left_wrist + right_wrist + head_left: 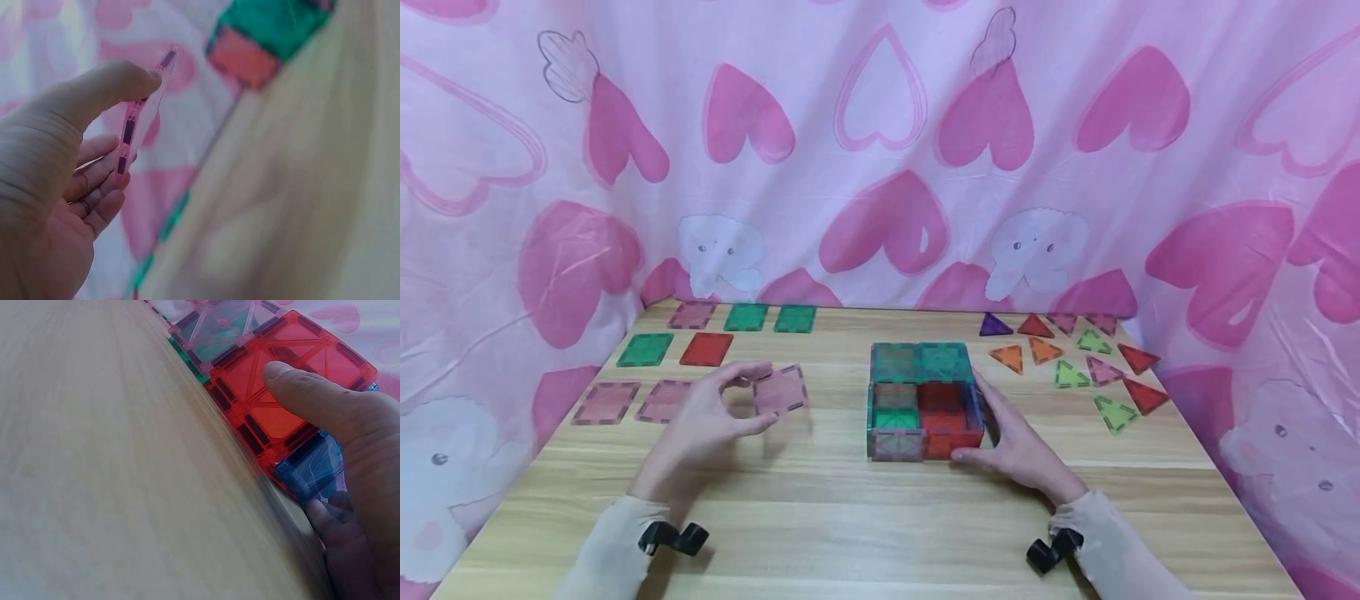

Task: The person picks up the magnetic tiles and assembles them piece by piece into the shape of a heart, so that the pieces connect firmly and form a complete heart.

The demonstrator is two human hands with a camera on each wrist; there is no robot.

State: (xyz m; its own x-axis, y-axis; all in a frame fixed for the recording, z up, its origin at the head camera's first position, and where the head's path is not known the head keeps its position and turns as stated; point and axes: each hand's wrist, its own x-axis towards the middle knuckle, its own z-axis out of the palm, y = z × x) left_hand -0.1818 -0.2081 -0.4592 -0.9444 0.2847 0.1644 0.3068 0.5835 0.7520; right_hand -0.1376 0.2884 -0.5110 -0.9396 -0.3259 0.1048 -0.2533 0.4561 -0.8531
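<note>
Pinched between the thumb and fingers of my left hand (703, 412) is a translucent pink square magnetic tile (780, 391), raised above the table. In the left wrist view the tile (134, 122) appears nearly edge-on. A low box of magnetic tiles (951, 444) stands at the middle of the table, its back half covered by green tiles (945, 362) and its front half uncovered on top. My right hand (1015, 437) grips the box's front right corner. Its thumb lies on the red front tile (294, 419), while the other fingers reach along the blue side tile (315, 469).
Several loose square tiles lie at the left, among them a pink tile (606, 403), a green tile (644, 350) and a red tile (706, 349). Triangle tiles, such as a purple triangle (995, 325) and a lime triangle (1115, 413), are scattered at the right. A pink curtain (880, 108) surrounds the table.
</note>
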